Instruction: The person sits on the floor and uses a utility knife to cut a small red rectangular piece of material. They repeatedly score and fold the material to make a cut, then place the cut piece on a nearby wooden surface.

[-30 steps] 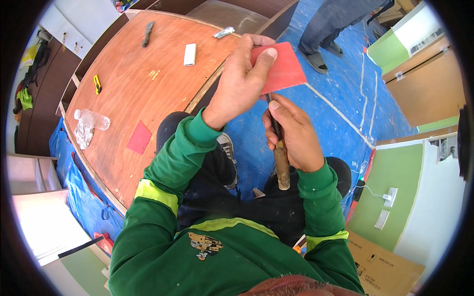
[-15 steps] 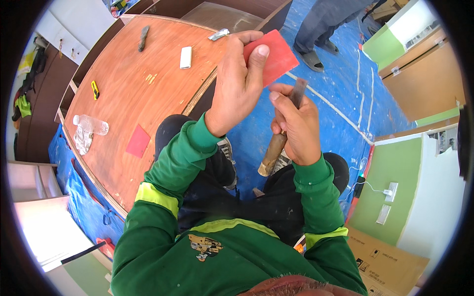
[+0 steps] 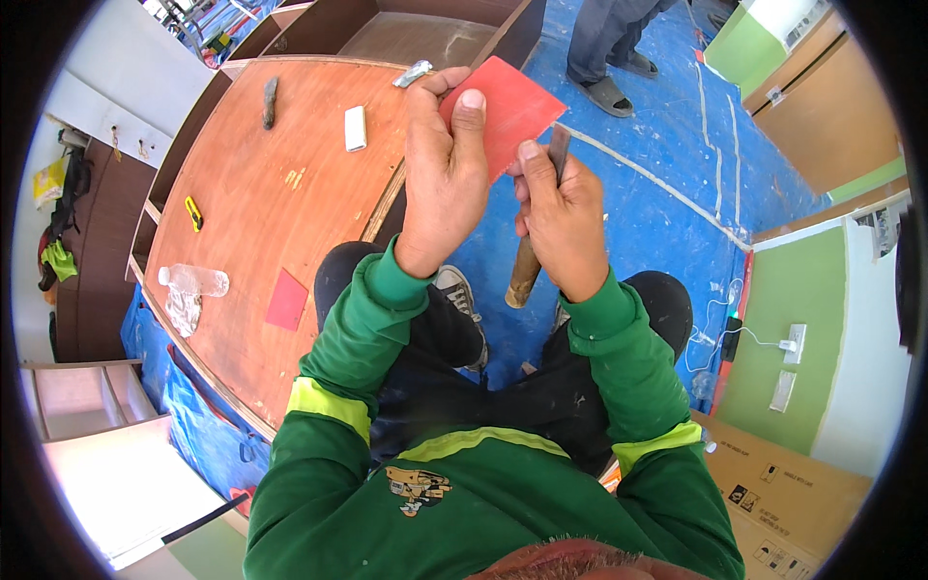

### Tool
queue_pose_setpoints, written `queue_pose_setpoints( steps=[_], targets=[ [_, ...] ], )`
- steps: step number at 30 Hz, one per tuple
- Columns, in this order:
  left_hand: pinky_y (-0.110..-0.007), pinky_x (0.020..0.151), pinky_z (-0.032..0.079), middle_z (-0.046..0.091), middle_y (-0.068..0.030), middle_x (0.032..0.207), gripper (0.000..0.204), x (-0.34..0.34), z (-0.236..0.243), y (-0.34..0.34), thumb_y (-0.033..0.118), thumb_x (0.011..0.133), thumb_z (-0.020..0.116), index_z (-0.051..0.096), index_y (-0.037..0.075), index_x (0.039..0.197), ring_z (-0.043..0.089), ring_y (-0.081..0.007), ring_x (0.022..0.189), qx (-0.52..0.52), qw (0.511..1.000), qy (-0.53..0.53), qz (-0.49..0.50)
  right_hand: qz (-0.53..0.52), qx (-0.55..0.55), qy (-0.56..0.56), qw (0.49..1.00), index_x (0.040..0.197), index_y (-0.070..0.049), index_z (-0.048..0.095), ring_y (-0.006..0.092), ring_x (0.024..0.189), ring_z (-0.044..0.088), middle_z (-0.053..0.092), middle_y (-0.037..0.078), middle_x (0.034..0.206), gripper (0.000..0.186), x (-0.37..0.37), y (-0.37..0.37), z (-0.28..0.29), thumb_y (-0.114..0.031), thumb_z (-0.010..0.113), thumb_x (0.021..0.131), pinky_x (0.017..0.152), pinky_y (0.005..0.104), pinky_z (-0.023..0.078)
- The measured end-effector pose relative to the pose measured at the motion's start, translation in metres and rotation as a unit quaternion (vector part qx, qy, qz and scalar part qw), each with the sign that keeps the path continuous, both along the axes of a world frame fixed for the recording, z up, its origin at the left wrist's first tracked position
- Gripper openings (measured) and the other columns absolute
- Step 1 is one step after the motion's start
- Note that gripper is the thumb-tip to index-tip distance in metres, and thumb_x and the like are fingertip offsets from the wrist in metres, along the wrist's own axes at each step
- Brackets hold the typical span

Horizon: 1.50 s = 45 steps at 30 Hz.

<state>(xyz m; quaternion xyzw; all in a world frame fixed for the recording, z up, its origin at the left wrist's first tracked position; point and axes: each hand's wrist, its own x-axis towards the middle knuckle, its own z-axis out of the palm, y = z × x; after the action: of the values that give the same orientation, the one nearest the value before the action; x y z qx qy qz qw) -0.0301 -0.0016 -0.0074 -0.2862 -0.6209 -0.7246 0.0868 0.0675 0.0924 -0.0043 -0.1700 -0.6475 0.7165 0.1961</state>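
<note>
My left hand is closed on a flat red rectangular piece, its thumb pressed on the face. My right hand grips a chisel, its wooden handle pointing down and its flat metal blade up. The thumb and fingertips of my right hand are at the lower right edge of the red piece. A second flat red piece lies on the wooden panel, left of my knees.
The panel also carries a white box-shaped object, a yellow cutter, a dark-handled tool, a crumpled silvery tube and a clear bottle. A person in sandals stands on the blue sheet. Cardboard lies at right.
Both hands have shifted slightly left, and the right hand has come up closer to the red piece. The chisel stands more upright. The whole view has turned a little.
</note>
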Motion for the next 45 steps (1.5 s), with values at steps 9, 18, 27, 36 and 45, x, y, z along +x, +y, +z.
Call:
queue_pose_setpoints(
  steps=[9,18,27,36,45],
  targets=[
    [-0.037,0.095,0.052,0.063,-0.0182,0.121,0.035,0.0,0.008,-0.005,0.024,0.115,0.053,0.052,-0.006,0.133,0.062,-0.0202,0.108,-0.045,0.995,0.057,0.067,0.013,0.054,0.002,0.998,0.1,0.0,0.07,0.0053,0.058,0.053,0.06,-0.001,0.074,0.025,0.008,0.001,0.007,-0.024,0.067,0.107,0.051,0.0247,0.042],
    [-0.029,0.099,0.05,0.063,-0.0118,0.125,0.034,0.008,0.007,-0.001,0.022,0.115,0.054,0.052,-0.003,0.137,0.059,-0.0129,0.112,-0.003,1.0,-0.012,0.01,-0.012,0.1,0.039,0.994,0.101,0.001,0.068,0.0073,0.067,0.046,0.056,-0.001,0.072,0.023,0.002,0.002,-0.01,-0.021,0.065,0.107,0.059,0.0312,0.042],
    [-0.028,0.098,0.05,0.066,-0.0092,0.121,0.034,-0.003,0.0,-0.007,0.022,0.114,0.055,0.052,-0.002,0.137,0.059,-0.01,0.109,0.03,0.999,-0.012,0.033,0.022,-0.023,-0.016,0.999,0.104,-0.001,0.067,0.0048,0.069,0.048,0.056,-0.003,0.074,0.021,0.011,0.006,0.008,-0.021,0.066,0.107,0.061,0.0279,0.043],
    [-0.032,0.101,0.055,0.061,-0.0154,0.133,0.043,0.002,0.003,-0.001,0.009,0.105,0.07,0.047,-0.003,0.138,0.063,-0.0185,0.121,0.061,0.996,-0.023,-0.055,-0.007,0.007,0.063,0.998,0.103,-0.002,0.068,0.0032,0.066,0.048,0.058,-0.005,0.077,0.013,0.001,0.005,-0.008,-0.015,0.068,0.105,0.059,0.0254,0.041],
    [-0.034,0.081,0.066,0.074,-0.0105,0.116,0.044,0.013,0.011,-0.001,0.006,0.096,0.081,0.058,0.001,0.133,0.075,-0.0186,0.101,0.042,0.966,-0.179,-0.183,-0.048,0.005,0.055,0.997,0.106,-0.002,0.067,0.0029,0.065,0.052,0.061,-0.004,0.079,0.013,0.008,0.029,0.015,-0.015,0.068,0.106,0.057,0.0234,0.044]
  ],
)
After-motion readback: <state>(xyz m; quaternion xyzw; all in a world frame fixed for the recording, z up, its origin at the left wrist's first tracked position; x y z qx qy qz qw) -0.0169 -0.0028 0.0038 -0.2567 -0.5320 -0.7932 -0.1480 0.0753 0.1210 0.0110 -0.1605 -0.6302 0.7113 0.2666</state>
